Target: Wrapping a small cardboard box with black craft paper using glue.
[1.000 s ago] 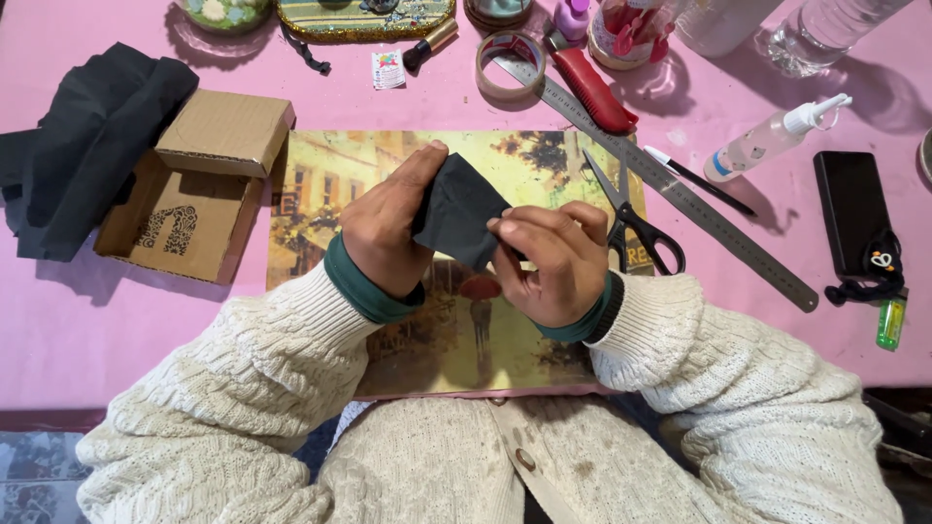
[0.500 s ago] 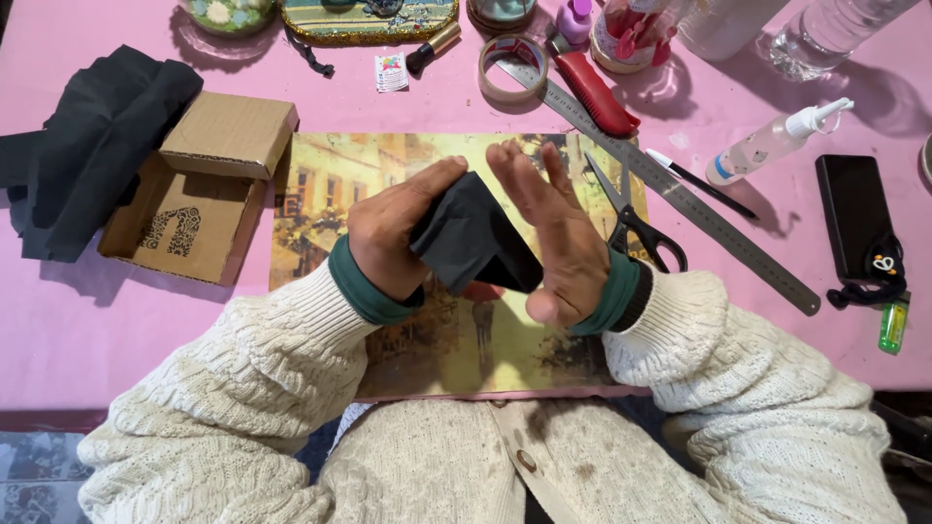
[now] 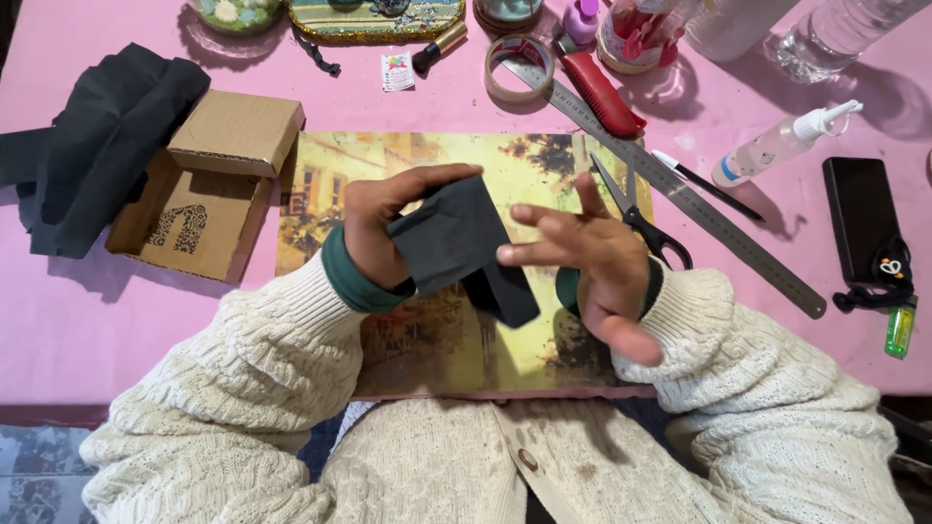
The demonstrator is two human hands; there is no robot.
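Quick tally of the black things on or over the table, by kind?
Black fabric: 2, folded piece in the left hand, pile at far left
Black-handled scissors: 1
Black phone: 1
Black pen: 1
Total: 5

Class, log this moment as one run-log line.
left hand: holds folded black fabric piece | right hand: open, fingers spread beside it | beneath: picture-printed board

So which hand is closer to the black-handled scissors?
Right. The right hand hovers just beside the black-handled scissors; the left hand, holding the folded black cloth, sits farther away.
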